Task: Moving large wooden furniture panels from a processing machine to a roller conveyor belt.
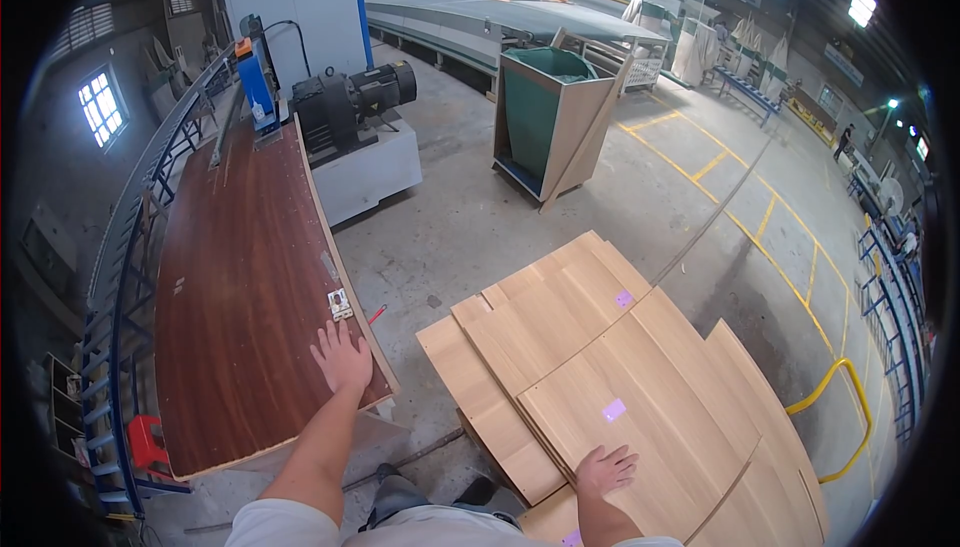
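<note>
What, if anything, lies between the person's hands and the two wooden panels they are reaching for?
Nothing visible does. The left hand lies flat on the dark brown panel, and the right hand rests directly on the top light wood panel of the stack.

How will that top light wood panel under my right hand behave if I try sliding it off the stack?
The top light panel looks wide, thin and smooth, so it probably slides easily on the stack. It likely flexes if lifted by one edge. The right hand rests flat near its edge only.
</note>
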